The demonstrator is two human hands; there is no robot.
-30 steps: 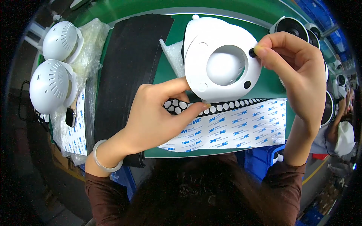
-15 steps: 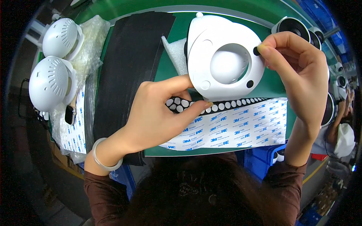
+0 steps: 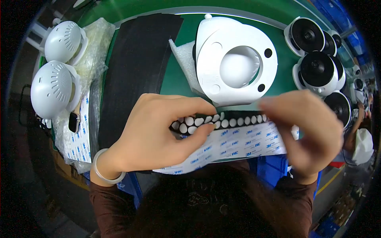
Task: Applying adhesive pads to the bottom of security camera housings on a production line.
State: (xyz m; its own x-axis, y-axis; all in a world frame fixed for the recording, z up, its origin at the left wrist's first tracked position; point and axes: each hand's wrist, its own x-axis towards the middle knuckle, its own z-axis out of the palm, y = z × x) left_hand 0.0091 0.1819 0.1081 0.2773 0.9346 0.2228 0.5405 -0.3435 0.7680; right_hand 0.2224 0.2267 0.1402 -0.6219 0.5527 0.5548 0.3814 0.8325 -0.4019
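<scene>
My left hand [image 3: 154,137] is closed, pinching a sheet of adhesive foam pads [image 3: 254,141] by its upper edge. The sheet has a white backing with blue print and a black strip with rows of white round spots. My right hand [image 3: 311,129] is smeared by motion at the sheet's right end; whether its fingers hold anything is unclear. Just beyond the hands, a white plastic housing [image 3: 208,73] rests with its flat base facing up, round a large hole. Two black round pads [image 3: 268,52] sit in its right-hand recesses; the two left recesses are bare white.
A wide black foam sheet [image 3: 133,63] lies left of the housing, with white packing foam [image 3: 184,61] between them. Two white domed housings [image 3: 53,89] and a watch [image 3: 74,121] stand at far left by plastic wrap. Several black-faced round units [image 3: 317,69] line the right side.
My right hand has left the pad at the housing's upper right recess and come down toward me. My left hand has let go of the housing and drawn the pad sheet nearer and lower.
</scene>
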